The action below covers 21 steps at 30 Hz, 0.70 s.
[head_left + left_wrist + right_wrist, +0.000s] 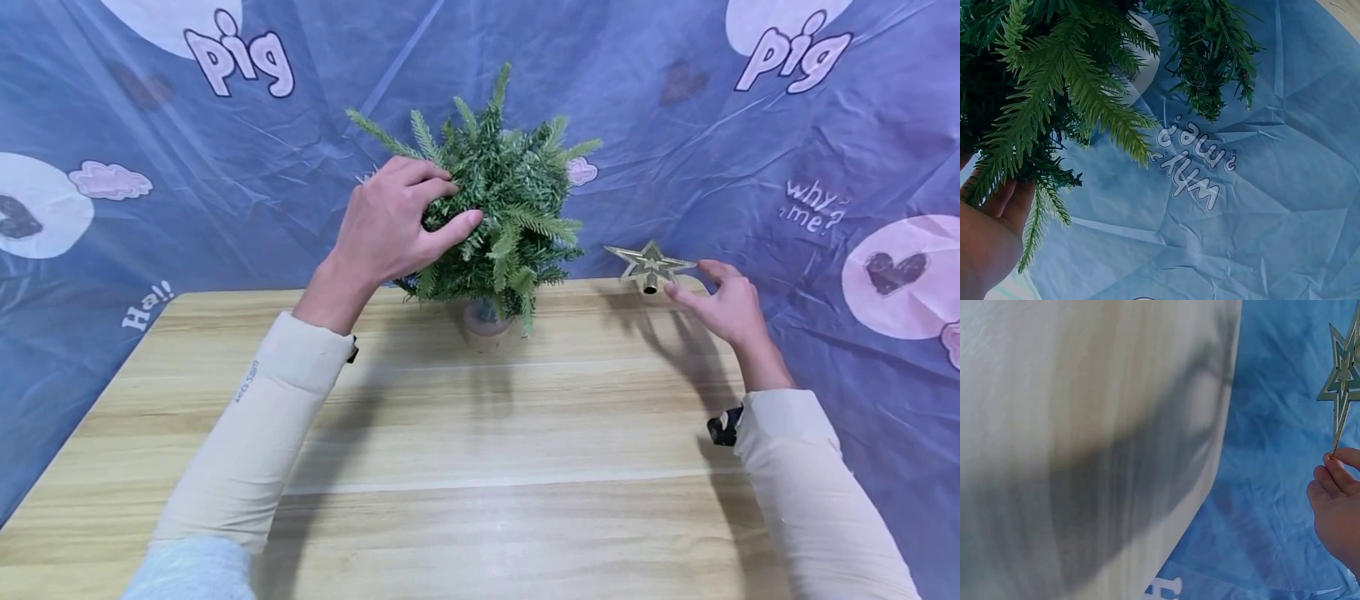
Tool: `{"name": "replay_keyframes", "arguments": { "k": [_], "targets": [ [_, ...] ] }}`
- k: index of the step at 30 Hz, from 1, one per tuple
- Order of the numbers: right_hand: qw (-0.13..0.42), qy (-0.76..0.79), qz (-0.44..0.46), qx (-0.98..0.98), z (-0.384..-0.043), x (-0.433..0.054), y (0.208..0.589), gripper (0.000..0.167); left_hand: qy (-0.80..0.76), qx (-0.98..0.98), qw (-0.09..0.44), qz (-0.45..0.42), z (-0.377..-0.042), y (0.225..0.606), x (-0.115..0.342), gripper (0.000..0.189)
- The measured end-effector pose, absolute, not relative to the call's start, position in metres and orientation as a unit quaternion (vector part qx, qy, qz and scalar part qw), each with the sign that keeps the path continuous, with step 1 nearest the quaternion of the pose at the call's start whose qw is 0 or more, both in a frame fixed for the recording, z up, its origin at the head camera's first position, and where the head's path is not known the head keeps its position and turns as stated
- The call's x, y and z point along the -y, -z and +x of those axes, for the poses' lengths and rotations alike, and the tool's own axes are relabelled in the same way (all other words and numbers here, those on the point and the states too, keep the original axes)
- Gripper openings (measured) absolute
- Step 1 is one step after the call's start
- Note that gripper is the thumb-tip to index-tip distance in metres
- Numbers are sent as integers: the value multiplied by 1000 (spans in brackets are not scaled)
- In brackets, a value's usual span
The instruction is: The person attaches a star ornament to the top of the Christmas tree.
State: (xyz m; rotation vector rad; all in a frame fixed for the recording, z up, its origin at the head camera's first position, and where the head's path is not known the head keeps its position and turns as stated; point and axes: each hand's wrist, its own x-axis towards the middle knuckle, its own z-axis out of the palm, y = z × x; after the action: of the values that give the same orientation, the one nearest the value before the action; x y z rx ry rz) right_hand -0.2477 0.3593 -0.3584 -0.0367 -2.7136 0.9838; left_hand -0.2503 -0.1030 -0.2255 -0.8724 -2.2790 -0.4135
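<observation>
Head: star [651,265] in right grip [722,305]

Wood-grain table [495,450]. Creased blue sheet [660,150] behind it and along both sides; prints: "pig" lettering [238,55] twice up top, "Ha!!" [145,307] left, "why me?" [814,205] right, pink clouds [110,181], pale circles [941,275] with dark hearts [896,272].

Makeshift tabletop [480,450] workspace, printed cloth backdrop [285,175]

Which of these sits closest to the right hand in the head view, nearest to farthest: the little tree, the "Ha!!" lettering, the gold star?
1. Gold star: pinched by one tip in the right hand.
2. Little tree: mid-view, left of the star.
3. "Ha!!" lettering: far left.
</observation>
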Motion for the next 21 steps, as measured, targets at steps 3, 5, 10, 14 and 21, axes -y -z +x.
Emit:
{"name": "replay_keyframes", "arguments": {
  "k": [3, 5, 10, 14, 21],
  "targets": [
    [139, -337, -6, 931, -249, -357, 355, 85, 158, 869, 332, -331, -251, 226, 103, 60],
    [146, -335, -1, 931, -250, -356, 354, 83, 157, 868, 335, -331, -252, 227, 102, 60],
    [159, -335, 8, 929, -250, -353, 350, 81, 154, 863, 346, -335, -253, 227, 101, 60],
    [164, -339, 11, 926, -248, -349, 344, 80, 149, 862, 348, -336, -254, 227, 100, 61],
    [170, -342, 15, 924, -243, -341, 335, 80, 145, 865, 351, -329, -253, 231, 101, 61]
  ]
}}
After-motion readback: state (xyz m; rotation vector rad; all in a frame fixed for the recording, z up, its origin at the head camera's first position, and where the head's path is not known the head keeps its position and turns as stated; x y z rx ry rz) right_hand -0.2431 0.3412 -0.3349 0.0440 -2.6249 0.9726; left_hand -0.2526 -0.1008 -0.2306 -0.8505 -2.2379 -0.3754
